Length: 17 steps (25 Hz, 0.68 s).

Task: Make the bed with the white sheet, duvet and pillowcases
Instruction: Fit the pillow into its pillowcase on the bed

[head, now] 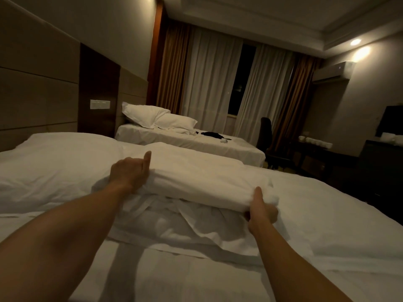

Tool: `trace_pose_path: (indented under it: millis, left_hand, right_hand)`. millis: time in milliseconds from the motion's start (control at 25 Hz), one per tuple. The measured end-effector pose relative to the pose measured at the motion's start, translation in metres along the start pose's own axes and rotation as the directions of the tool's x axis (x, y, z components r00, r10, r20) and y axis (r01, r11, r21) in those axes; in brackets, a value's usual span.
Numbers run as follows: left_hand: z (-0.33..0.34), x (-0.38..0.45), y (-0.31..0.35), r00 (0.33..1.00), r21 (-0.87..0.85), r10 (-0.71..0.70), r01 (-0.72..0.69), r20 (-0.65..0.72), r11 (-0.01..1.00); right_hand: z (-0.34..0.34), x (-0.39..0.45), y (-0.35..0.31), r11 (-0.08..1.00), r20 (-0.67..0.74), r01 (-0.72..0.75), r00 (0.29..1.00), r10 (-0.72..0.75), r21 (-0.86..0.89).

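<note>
While gripping the near edge of a white pillow (pixel 202 179) at mid-frame, closing the left hand (pixel 128 171) around its left end, thumb sticking up, fingers tucked under the fabric. Clamping the right hand (pixel 260 209) on the right corner, thumb on top, fingers curled beneath. Lifting that edge clear of a loose, crumpled pillowcase (pixel 185 221) lying just under it. Resting all of this on a bed (pixel 174 277) spread with a white sheet, filling the lower frame. Lying at left of the frame, a second pillow (pixel 56 164), touching the held one. Standing beyond, at center, a second bed (pixel 196 142) carrying two pillows and a small dark item. Hanging at upper center, curtains (pixel 209 79); sitting at right, a dark chair (pixel 267 138) near a desk (pixel 316 158).
</note>
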State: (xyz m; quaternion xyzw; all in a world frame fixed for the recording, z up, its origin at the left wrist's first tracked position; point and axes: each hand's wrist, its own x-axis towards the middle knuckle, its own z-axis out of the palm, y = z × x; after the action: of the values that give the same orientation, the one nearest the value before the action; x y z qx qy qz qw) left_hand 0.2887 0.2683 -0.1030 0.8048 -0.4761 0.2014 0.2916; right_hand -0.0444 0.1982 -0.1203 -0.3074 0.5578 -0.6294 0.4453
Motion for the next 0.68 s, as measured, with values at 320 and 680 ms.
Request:
trace_pose_path:
  millis: [320,680]
  left_hand:
    - [-0.003,-0.010,0.010,0.999,-0.056,-0.025,0.023,-0.044,0.998]
    - [0.009,-0.021,0.026,0.988,0.041,0.149,-0.148,-0.040,0.988]
  right_hand:
    - [-0.013,0.004,0.004,0.994,-0.031,0.079,0.996,-0.081,-0.072]
    - [-0.026,0.004,0.014,0.997,0.098,-0.079,0.992,0.079,-0.007]
